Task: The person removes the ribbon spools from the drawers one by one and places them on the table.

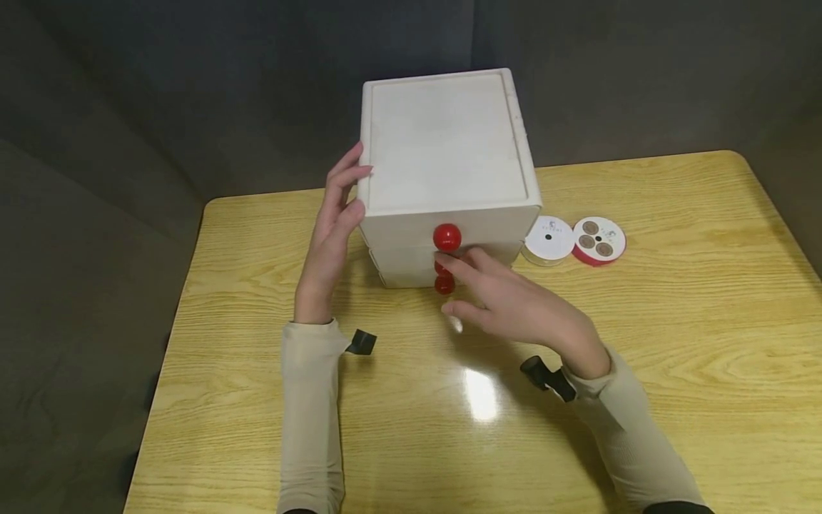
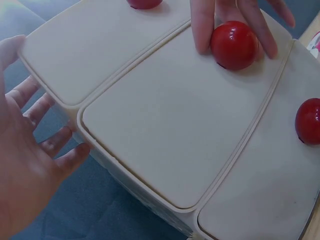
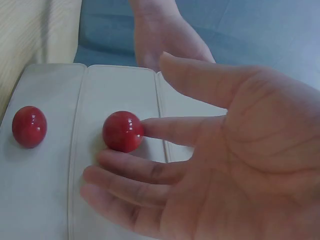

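Note:
A white chest of three drawers (image 1: 449, 143) stands on the table, each drawer front bearing a round red knob. My left hand (image 1: 335, 221) rests along the chest's left side, its fingertips at the top edge. My right hand (image 1: 514, 300) is at the front, around the middle drawer's knob (image 3: 123, 131). Its index finger touches that knob and another finger lies just below it, both fairly straight, with the thumb held away. The top knob (image 1: 447, 237) and the bottom knob (image 1: 444, 285) are untouched. In the left wrist view all drawers look closed.
Right of the chest, two round spools lie on the wooden table (image 1: 244, 357): a white-faced one (image 1: 549, 239) and one with a pink-red rim (image 1: 599, 240). Dark curtain (image 1: 257, 93) hangs behind the table. Small black wrist-camera pieces stick out from both sleeves.

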### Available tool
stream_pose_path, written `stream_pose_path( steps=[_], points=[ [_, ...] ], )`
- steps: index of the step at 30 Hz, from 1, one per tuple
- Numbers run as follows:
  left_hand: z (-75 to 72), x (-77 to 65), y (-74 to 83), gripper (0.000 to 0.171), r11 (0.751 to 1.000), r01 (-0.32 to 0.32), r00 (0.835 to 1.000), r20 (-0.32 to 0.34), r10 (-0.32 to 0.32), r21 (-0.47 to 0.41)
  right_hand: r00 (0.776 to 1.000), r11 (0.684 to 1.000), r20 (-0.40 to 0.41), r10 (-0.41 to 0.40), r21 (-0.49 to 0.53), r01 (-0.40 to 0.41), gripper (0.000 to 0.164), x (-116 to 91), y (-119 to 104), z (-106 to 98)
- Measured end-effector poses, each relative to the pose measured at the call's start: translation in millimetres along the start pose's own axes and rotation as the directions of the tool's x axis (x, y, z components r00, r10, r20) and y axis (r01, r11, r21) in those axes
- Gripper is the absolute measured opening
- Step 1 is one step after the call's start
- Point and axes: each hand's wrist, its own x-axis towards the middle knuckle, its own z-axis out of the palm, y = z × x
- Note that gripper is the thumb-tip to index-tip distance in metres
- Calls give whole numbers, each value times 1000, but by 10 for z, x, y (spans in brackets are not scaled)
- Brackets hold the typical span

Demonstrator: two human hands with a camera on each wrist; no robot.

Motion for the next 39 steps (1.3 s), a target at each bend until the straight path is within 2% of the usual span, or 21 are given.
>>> stream_pose_path(
  steps=[5, 8, 13, 19, 24, 29, 39],
  points=[
    [0, 7, 11, 53, 1000, -1, 1000, 3, 1, -12, 1000, 1000, 20, -3, 6, 3, 69, 5, 24, -17],
    [2, 5, 14, 53, 1000, 5, 1000, 1, -5, -12, 994, 1000, 102, -27, 18, 26, 66, -18, 33, -37],
    [0, 6, 7, 53, 1000, 9, 1000, 2, -9, -9, 969, 996, 236, -76, 54, 66, 57, -3, 96, -30],
    [-7, 0, 5, 53, 1000, 2, 1000, -1, -2, -7, 974, 995, 204, -99, 36, 94, 46, 205, 278, 111],
    [0, 1, 8, 53, 1000, 3, 1000, 0, -3, -7, 979, 997, 195, -65, 47, 57, 43, 317, 408, 205],
    [4, 1, 6, 53, 1000, 1, 1000, 2, -1, -18, 978, 998, 206, -35, 60, 23, 49, 358, 443, 224],
    [6, -6, 10, 53, 1000, 1, 1000, -3, -1, -11, 982, 996, 172, -75, 56, 66, 31, 381, 450, 227]
  ],
)
